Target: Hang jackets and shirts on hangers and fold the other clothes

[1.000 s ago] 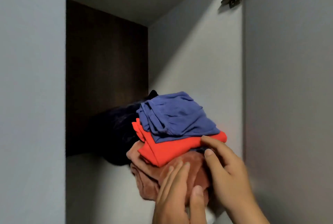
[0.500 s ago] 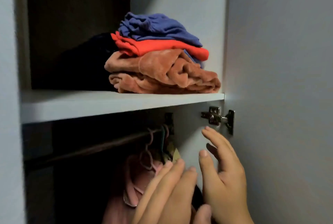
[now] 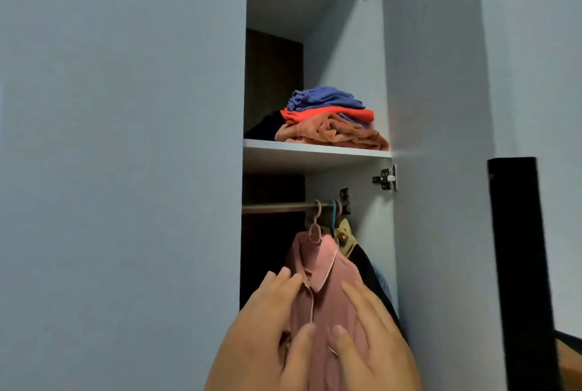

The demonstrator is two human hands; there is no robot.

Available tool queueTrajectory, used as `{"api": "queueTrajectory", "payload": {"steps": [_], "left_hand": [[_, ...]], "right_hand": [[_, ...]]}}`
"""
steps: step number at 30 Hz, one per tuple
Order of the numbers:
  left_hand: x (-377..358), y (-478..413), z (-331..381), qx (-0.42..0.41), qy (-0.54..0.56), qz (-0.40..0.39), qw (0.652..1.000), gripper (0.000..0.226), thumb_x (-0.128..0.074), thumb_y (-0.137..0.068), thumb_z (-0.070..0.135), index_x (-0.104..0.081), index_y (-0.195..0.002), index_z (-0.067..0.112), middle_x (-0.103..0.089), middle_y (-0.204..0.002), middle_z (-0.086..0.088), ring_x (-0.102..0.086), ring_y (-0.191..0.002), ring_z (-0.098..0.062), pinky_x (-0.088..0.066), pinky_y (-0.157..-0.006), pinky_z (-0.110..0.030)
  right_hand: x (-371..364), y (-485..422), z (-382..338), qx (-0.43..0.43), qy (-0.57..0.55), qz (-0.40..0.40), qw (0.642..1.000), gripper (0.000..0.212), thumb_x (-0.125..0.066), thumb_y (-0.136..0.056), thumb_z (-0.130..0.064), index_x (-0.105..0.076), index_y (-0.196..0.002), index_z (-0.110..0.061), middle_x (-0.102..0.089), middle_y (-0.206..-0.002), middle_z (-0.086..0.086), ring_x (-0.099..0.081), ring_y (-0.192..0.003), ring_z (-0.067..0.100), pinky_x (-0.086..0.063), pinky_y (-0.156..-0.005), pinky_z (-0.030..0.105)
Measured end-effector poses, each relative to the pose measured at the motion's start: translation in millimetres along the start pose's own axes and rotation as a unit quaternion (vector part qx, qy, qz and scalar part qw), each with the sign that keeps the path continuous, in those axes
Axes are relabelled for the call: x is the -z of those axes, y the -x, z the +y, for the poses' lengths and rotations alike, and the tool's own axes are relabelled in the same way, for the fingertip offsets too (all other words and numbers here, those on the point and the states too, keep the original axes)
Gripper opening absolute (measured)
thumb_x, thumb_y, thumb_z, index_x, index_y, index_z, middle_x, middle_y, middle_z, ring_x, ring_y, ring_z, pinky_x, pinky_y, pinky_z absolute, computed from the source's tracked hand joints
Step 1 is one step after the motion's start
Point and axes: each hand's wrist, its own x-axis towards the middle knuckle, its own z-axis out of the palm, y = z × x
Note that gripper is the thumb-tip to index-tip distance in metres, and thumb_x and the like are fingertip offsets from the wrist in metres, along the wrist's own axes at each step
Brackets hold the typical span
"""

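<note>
The folding looks done. A pile of folded clothes (image 3: 330,121) sits on the shelf (image 3: 315,154) up high. Under it, a pink shirt (image 3: 324,290) hangs on a pink hanger (image 3: 316,223) from the rail (image 3: 277,207). More clothes hang just behind it. The 2 hands are in front of the pink shirt. The left hand (image 3: 267,324) has straight fingers by the collar. The right hand (image 3: 368,337) lies flat on the shirt front. Neither hand grabs anything. It looks like the person is smoothing the shirt. Next, the person may need to shut the door (image 3: 441,170).
</note>
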Motion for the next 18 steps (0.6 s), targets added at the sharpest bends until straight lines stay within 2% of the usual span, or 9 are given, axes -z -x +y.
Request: {"api": "queueTrajectory", "payload": {"steps": [1, 3, 6, 8, 10, 11, 13, 16, 18], "left_hand": [[14.5, 12.9, 16.3, -0.047, 0.081, 0.043, 0.995, 0.048, -0.041, -0.101, 0.028, -0.026, -0.146, 0.031, -0.013, -0.154, 0.021, -0.008, -0.144, -0.001, -0.013, -0.119, -0.024], [17.9, 42.6, 71.2, -0.054, -0.037, 0.116, 0.991, 0.053, -0.046, -0.095, 0.045, -0.013, -0.134, 0.058, -0.002, -0.141, 0.045, 0.004, -0.138, 0.018, -0.007, -0.116, -0.012], [14.4, 55.3, 100.9, -0.051, -0.077, 0.138, 0.986, 0.054, -0.044, -0.094, 0.051, -0.005, -0.129, 0.061, 0.004, -0.13, 0.051, 0.009, -0.128, 0.027, 0.002, -0.108, -0.002], [13.8, 50.2, 117.0, -0.089, -0.105, 0.17, 0.976, 0.055, -0.045, -0.095, 0.05, -0.004, -0.13, 0.063, 0.005, -0.13, 0.052, 0.012, -0.123, 0.031, 0.003, -0.107, -0.002], [10.3, 52.3, 130.5, -0.099, -0.135, 0.134, 0.977, 0.058, -0.045, -0.096, 0.05, -0.002, -0.134, 0.06, 0.009, -0.129, 0.053, 0.018, -0.122, 0.032, 0.008, -0.105, -0.001], [5.1, 52.9, 134.1, -0.109, -0.142, 0.133, 0.975, 0.06, -0.044, -0.096, 0.05, -0.001, -0.137, 0.057, 0.012, -0.13, 0.052, 0.022, -0.122, 0.031, 0.011, -0.103, -0.001], [0.7, 53.4, 136.1, -0.104, -0.181, 0.132, 0.969, 0.062, -0.04, -0.095, 0.053, 0.0, -0.143, 0.051, 0.016, -0.135, 0.047, 0.028, -0.122, 0.027, 0.016, -0.103, -0.003], [2.1, 54.6, 124.9, -0.086, -0.21, 0.155, 0.961, 0.068, -0.022, -0.086, 0.064, -0.003, -0.149, 0.046, 0.016, -0.147, 0.033, 0.026, -0.131, 0.016, 0.019, -0.106, -0.011], [2.9, 60.9, 112.2, -0.056, -0.232, 0.159, 0.958, 0.067, -0.023, -0.089, 0.063, -0.004, -0.151, 0.043, 0.014, -0.15, 0.027, 0.023, -0.136, 0.009, 0.018, -0.108, -0.014]], "right_hand": [[17.9, 7.0, -10.5, 0.026, 0.015, -0.005, 1.0, 0.064, -0.056, -0.081, -0.037, -0.026, -0.111, -0.084, -0.018, -0.135, -0.055, -0.02, -0.126, -0.027, -0.019, -0.095, -0.005], [57.3, 17.6, -32.0, 0.078, 0.041, 0.003, 0.996, 0.06, -0.052, -0.078, -0.033, -0.029, -0.119, -0.07, -0.018, -0.13, -0.059, -0.018, -0.124, -0.031, -0.018, -0.099, -0.004], [110.4, 38.0, -45.8, 0.154, 0.07, 0.086, 0.982, 0.044, -0.054, -0.082, -0.024, -0.05, -0.11, -0.057, -0.049, -0.112, -0.043, -0.05, -0.108, -0.015, -0.036, -0.09, 0.0], [136.5, 52.5, -40.1, 0.192, 0.087, 0.179, 0.961, 0.027, -0.051, -0.084, -0.021, -0.058, -0.104, -0.037, -0.055, -0.097, -0.028, -0.057, -0.089, -0.001, -0.047, -0.081, 0.012], [154.4, 60.4, -25.9, 0.126, 0.098, 0.208, 0.965, 0.025, -0.053, -0.089, -0.017, -0.057, -0.111, -0.029, -0.056, -0.101, -0.017, -0.055, -0.091, 0.006, -0.053, -0.083, 0.03], [160.0, 63.7, -22.2, 0.044, 0.075, 0.18, 0.98, 0.03, -0.055, -0.092, -0.016, -0.054, -0.12, -0.029, -0.055, -0.111, -0.014, -0.053, -0.097, 0.007, -0.053, -0.088, 0.035], [165.4, 65.4, -11.9, -0.117, 0.004, 0.064, 0.991, 0.036, -0.053, -0.097, -0.02, -0.049, -0.132, -0.029, -0.052, -0.122, -0.012, -0.05, -0.11, 0.009, -0.044, -0.095, 0.029], [167.8, 65.3, -8.8, -0.116, -0.028, -0.051, 0.992, 0.025, -0.047, -0.101, -0.021, -0.052, -0.114, -0.041, -0.057, -0.109, -0.022, -0.054, -0.112, 0.005, -0.039, -0.092, 0.02], [168.1, 66.0, -4.8, -0.103, -0.006, -0.077, 0.992, 0.026, -0.046, -0.101, -0.021, -0.051, -0.118, -0.039, -0.057, -0.109, -0.023, -0.053, -0.111, 0.002, -0.038, -0.094, 0.02]]}}
